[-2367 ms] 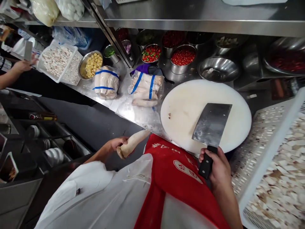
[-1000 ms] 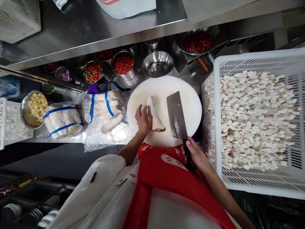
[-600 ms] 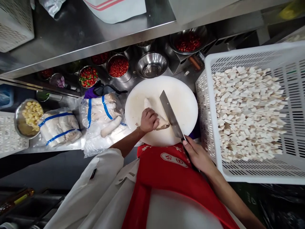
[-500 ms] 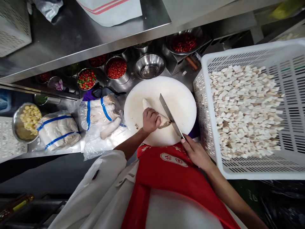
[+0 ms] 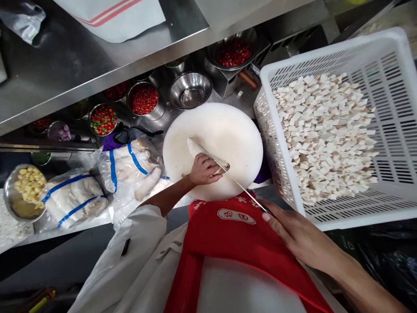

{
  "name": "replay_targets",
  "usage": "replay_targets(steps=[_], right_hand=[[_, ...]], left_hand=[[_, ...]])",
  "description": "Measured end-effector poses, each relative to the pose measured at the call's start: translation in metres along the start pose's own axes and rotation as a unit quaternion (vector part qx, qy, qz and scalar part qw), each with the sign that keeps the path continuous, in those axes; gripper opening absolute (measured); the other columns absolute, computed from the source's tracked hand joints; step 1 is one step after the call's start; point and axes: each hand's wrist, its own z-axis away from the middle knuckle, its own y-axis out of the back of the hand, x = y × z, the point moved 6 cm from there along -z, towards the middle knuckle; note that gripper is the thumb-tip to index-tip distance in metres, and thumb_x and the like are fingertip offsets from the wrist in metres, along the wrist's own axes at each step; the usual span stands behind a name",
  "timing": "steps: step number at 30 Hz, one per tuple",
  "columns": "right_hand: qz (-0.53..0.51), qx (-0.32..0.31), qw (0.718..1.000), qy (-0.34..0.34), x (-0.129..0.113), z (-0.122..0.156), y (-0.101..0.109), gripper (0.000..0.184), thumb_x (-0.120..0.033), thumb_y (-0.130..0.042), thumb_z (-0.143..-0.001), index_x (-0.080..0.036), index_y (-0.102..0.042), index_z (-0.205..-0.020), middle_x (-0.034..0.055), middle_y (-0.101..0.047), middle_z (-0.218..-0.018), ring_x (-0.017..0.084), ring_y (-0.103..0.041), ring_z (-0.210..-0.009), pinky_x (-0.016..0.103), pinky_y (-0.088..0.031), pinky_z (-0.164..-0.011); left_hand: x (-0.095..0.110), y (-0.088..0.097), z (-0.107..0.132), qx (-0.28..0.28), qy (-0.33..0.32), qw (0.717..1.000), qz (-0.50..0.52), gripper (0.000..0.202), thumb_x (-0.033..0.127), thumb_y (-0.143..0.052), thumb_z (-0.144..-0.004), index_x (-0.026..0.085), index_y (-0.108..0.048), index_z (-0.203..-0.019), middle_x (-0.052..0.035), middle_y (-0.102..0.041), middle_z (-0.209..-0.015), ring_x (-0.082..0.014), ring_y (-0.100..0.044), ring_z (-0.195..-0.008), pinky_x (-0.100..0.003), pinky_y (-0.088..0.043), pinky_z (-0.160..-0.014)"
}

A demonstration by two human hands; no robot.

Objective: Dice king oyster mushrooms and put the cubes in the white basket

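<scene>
A king oyster mushroom (image 5: 194,147) lies slantwise on the round white cutting board (image 5: 239,134). My left hand (image 5: 205,169) is closed over its middle and partly hides it. In my right hand (image 5: 293,232) is the handle of a knife (image 5: 245,191), held over the near right edge of the board. Its blade appears almost edge-on and runs lengthwise along the mushroom. How deep the edge sits in the flesh I cannot tell.
On the right stands a white slatted basket (image 5: 276,126) with many white mushroom pieces (image 5: 322,134). Bagged mushrooms (image 5: 74,198) lie left of the board. Behind it are a steel bowl (image 5: 190,91) and bowls of chopped chillies (image 5: 143,100), under a steel shelf (image 5: 107,71).
The knife has swung from beside the mushroom's near end to lie along its length. My right hand has moved nearer and to the right. The view has shifted somewhat.
</scene>
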Motion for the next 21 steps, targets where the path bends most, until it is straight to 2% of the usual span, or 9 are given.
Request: replay_targets(steps=[4,6,9,14,16,18,21], right_hand=[[0.009,0.007,1.0,-0.017,0.01,0.021,0.004,0.052,-0.051,-0.038,-0.097,-0.033,-0.047,-0.146,0.0052,-0.074,-0.111,0.031,-0.072,-0.097,0.044,-0.059,-0.081],[0.008,0.004,1.0,-0.022,0.014,0.022,0.003,0.052,-0.05,-0.039,-0.097,-0.032,-0.048,-0.145,0.0057,-0.074,-0.11,0.031,-0.072,-0.097,0.044,-0.059,-0.081],[-0.006,-0.008,1.0,-0.022,0.021,0.0,-0.007,0.05,-0.047,-0.037,-0.099,-0.03,-0.048,-0.145,0.0057,-0.075,-0.111,0.029,-0.072,-0.098,0.041,-0.059,-0.081],[0.009,0.005,0.999,0.04,0.033,-0.076,-0.034,0.051,-0.045,-0.03,-0.101,-0.02,-0.05,-0.141,0.0111,-0.07,-0.123,0.029,-0.066,-0.112,0.044,-0.051,-0.095],[0.008,0.02,0.997,0.068,0.031,-0.096,-0.037,0.05,-0.045,-0.03,-0.102,-0.02,-0.051,-0.139,0.0109,-0.067,-0.128,0.028,-0.063,-0.118,0.043,-0.049,-0.098],[-0.002,0.03,0.996,0.08,0.024,-0.1,-0.032,0.048,-0.046,-0.03,-0.102,-0.023,-0.052,-0.138,0.0088,-0.065,-0.131,0.027,-0.061,-0.121,0.041,-0.048,-0.099],[-0.009,0.033,0.997,0.063,0.008,-0.078,-0.016,0.048,-0.047,-0.031,-0.102,-0.024,-0.051,-0.139,0.0079,-0.068,-0.127,0.027,-0.061,-0.121,0.04,-0.049,-0.098]], left_hand=[[-0.002,-0.003,-0.001,0.005,0.03,0.999,0.036,0.03,0.053,-0.082,-0.057,0.03,-0.07,-0.073,-0.0067,-0.065,-0.09,-0.0309,-0.05,-0.106,-0.052,-0.022,-0.111],[-0.003,-0.004,-0.002,0.007,0.046,0.997,0.056,0.03,0.052,-0.082,-0.057,0.031,-0.07,-0.074,-0.0064,-0.065,-0.091,-0.0312,-0.049,-0.107,-0.052,-0.022,-0.112],[-0.004,-0.006,-0.002,0.005,0.057,0.995,0.081,0.031,0.052,-0.082,-0.057,0.03,-0.07,-0.076,-0.0065,-0.065,-0.092,-0.0314,-0.049,-0.108,-0.052,-0.022,-0.111],[-0.002,0.0,0.001,0.001,0.021,0.996,0.087,0.032,0.051,-0.082,-0.059,0.03,-0.071,-0.08,-0.0069,-0.062,-0.093,-0.0297,-0.05,-0.109,-0.051,-0.025,-0.111],[-0.001,0.005,0.004,-0.011,0.003,0.997,0.072,0.031,0.05,-0.081,-0.062,0.031,-0.072,-0.085,-0.0068,-0.062,-0.095,-0.0296,-0.05,-0.11,-0.051,-0.025,-0.112],[-0.002,0.013,0.005,-0.011,0.002,0.998,0.061,0.03,0.049,-0.079,-0.065,0.033,-0.073,-0.09,-0.0065,-0.063,-0.096,-0.0293,-0.05,-0.109,-0.052,-0.024,-0.113],[-0.005,0.022,0.003,-0.002,0.009,0.998,0.054,0.029,0.049,-0.078,-0.066,0.034,-0.074,-0.091,-0.0063,-0.064,-0.094,-0.0294,-0.05,-0.108,-0.053,-0.023,-0.113]])
